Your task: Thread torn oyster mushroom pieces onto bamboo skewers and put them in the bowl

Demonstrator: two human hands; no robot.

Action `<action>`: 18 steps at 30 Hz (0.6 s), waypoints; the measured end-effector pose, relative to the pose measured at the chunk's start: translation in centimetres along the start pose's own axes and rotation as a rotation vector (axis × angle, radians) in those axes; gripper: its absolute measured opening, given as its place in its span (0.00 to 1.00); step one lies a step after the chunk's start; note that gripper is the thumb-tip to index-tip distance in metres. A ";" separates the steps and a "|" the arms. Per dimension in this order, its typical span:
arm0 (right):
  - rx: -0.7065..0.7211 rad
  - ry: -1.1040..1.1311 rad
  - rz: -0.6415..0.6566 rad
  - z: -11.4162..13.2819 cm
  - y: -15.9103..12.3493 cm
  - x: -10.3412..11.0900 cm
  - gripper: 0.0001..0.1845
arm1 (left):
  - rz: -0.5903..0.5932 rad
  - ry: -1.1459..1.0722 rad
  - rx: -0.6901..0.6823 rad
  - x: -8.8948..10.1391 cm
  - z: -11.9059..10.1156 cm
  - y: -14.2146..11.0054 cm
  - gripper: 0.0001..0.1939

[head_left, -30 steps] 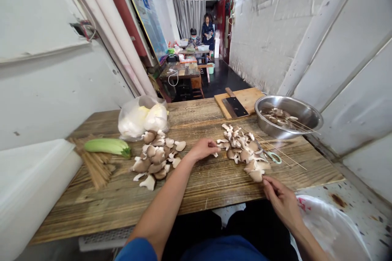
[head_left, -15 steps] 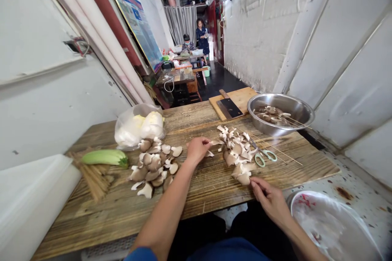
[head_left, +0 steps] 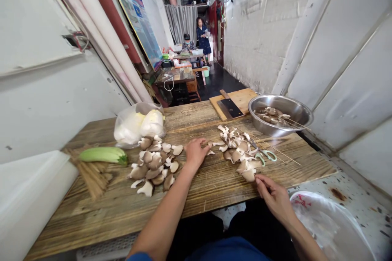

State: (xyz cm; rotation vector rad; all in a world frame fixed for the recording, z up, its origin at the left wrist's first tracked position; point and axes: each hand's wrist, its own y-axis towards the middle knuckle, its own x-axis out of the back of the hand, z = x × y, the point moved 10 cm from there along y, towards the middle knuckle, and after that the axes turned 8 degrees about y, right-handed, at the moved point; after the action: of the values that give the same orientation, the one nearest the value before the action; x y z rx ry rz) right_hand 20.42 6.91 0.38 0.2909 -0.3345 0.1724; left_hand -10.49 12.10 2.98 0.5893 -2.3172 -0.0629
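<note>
My left hand [head_left: 197, 153] is over the middle of the wooden table, its fingers closed on a small oyster mushroom piece [head_left: 210, 144]. More pale pieces lie just beyond the fingertips. By the table's front edge, my right hand [head_left: 273, 192] pinches at the near end of a small cluster of oyster mushrooms [head_left: 247, 171]. Whether a stick runs through that cluster is hidden. Behind it spreads a pile of torn oyster mushrooms [head_left: 235, 142]. Scissors with pale green handles [head_left: 266, 157] touch the pile's right side. Left of my left arm sits a heap of whole oyster mushrooms [head_left: 154, 165].
Thin sticks [head_left: 275, 149] lie near a steel bowl [head_left: 280, 127] of mushrooms. A cleaver [head_left: 230, 108] rests on a chopping board [head_left: 245, 97]. Leftward are a plastic bag [head_left: 124, 124], a green gourd [head_left: 102, 156] and bundled skewers [head_left: 92, 179]. A lined bin [head_left: 333, 220] stands lower right.
My left hand has shifted slightly and its fingers have moved on the mushroom piece. My right hand and the cluster have moved slightly right and away from me.
</note>
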 end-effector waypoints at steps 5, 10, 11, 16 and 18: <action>0.003 -0.009 0.002 0.1 -0.1 -0.1 0.20 | 0.289 -0.085 -0.343 -4.2 -5.6 -0.5 0.09; -0.011 -0.013 0.006 -0.2 -0.2 0.1 0.19 | 0.378 -0.096 -0.289 -6.1 -5.8 -0.1 0.08; -0.015 -0.010 0.014 -0.3 -0.2 0.1 0.19 | 0.374 -0.099 -0.272 -6.0 -5.6 0.0 0.07; -0.017 0.004 0.039 -0.1 -0.2 -0.3 0.18 | 0.327 -0.296 -0.063 -4.0 -3.3 -0.4 0.05; -0.009 0.010 0.050 0.3 -0.2 -0.8 0.18 | 0.373 -0.515 0.102 -3.7 -1.9 -1.4 0.09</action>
State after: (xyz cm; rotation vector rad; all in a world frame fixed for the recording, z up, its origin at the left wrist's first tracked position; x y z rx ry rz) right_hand 19.60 6.53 0.30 0.2734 -0.3332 0.2213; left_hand -6.34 12.65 1.69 0.1889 -2.9095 0.0912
